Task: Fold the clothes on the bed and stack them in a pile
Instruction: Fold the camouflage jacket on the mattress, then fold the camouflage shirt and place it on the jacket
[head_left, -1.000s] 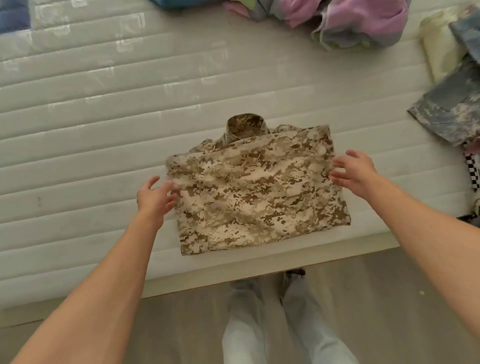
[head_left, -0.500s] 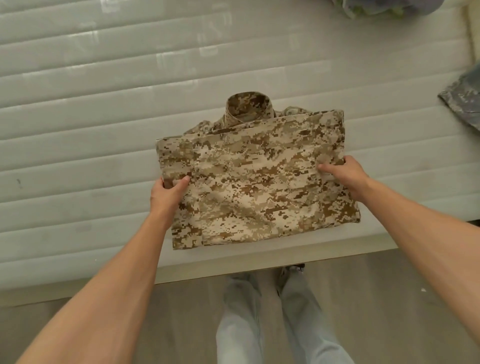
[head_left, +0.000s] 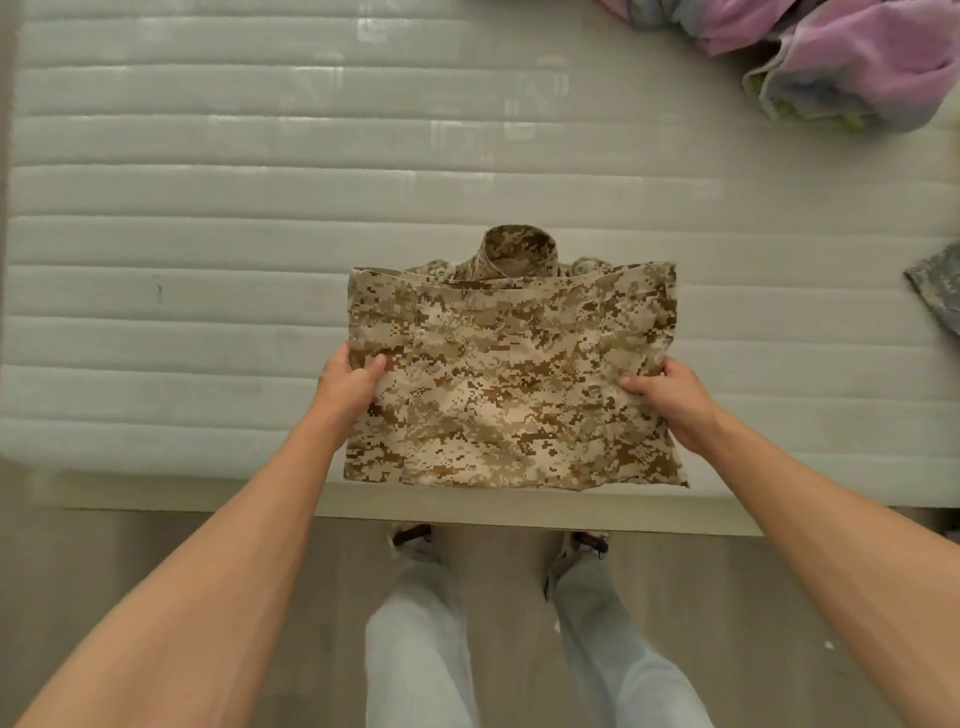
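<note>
At the bed (head_left: 208, 260) edge, folded camouflage shirt (head_left: 511, 384) (collar up), gripped by left hand (head_left: 345, 384), right hand (head_left: 675, 397)

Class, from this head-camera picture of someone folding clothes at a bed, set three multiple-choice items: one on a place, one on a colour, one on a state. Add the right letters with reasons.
1. Where does the pink and purple bundle lie on the mattress?
A. far right corner
B. near left edge
C. under the camouflage shirt

2. What colours is the camouflage shirt?
A. plain blue
B. tan and brown
C. red and white

3. What are the hands doing?
A. both hang idle
B. one points away
C. both grip the shirt's side edges

Key: 1 A, the bundle shows at the picture's top right; 2 B, its pixel pattern is sandy and brown; 3 C, the left hand and right hand each pinch an edge.
</note>
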